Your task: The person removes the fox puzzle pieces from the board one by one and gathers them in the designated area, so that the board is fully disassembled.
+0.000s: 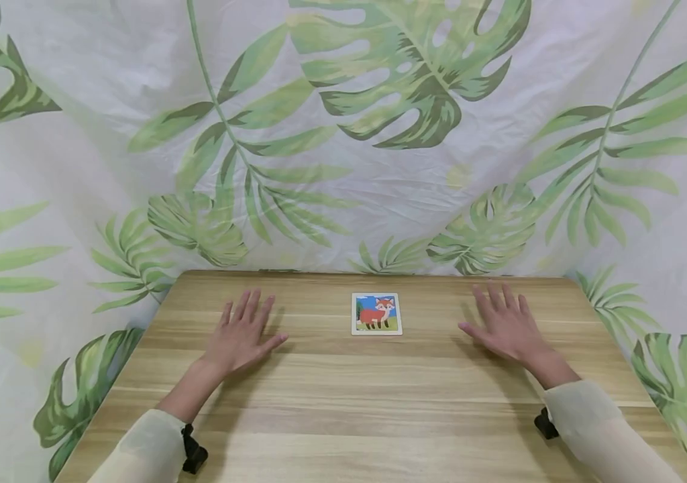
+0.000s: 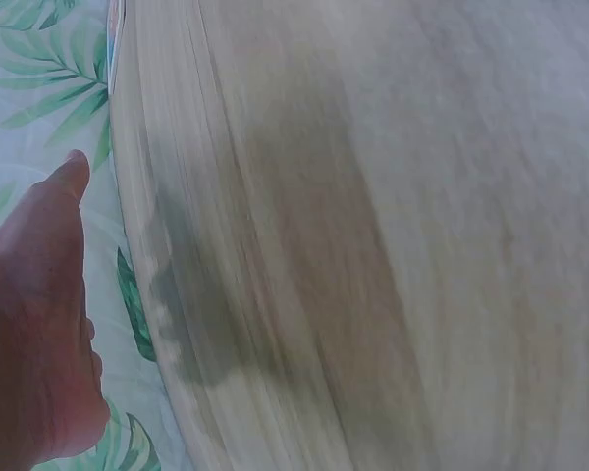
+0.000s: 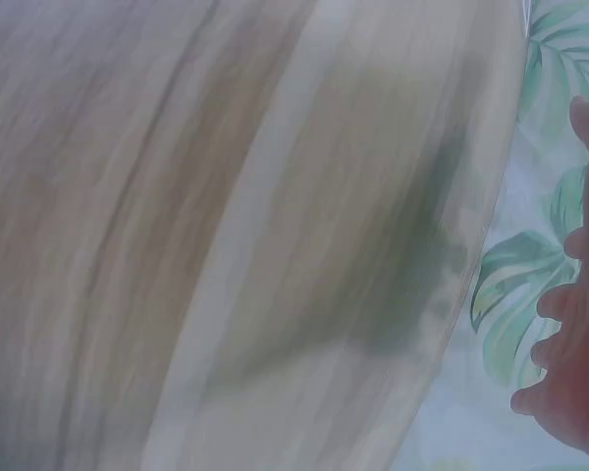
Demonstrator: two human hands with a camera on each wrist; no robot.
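A square picture of a red fox (image 1: 376, 314) with a pale border lies flat near the far edge of the wooden table (image 1: 343, 416). To its left, my left hand (image 1: 241, 339) is spread palm down with straight fingers and holds nothing. On the other side, my right hand (image 1: 508, 329) is likewise spread, thumb toward the picture, holding nothing. Both hands are apart from the picture. In the left wrist view the left hand (image 2: 39, 324) hovers over its shadow on the wood. The right wrist view shows the right hand (image 3: 574, 324) at the edge, also above a shadow.
A leaf-patterned cloth (image 1: 380, 168) hangs behind the table and around its sides. Each sleeve carries a black wrist device, one on the left arm (image 1: 194, 453) and one on the right arm (image 1: 545, 424). The table's far edge runs just beyond the fingertips.
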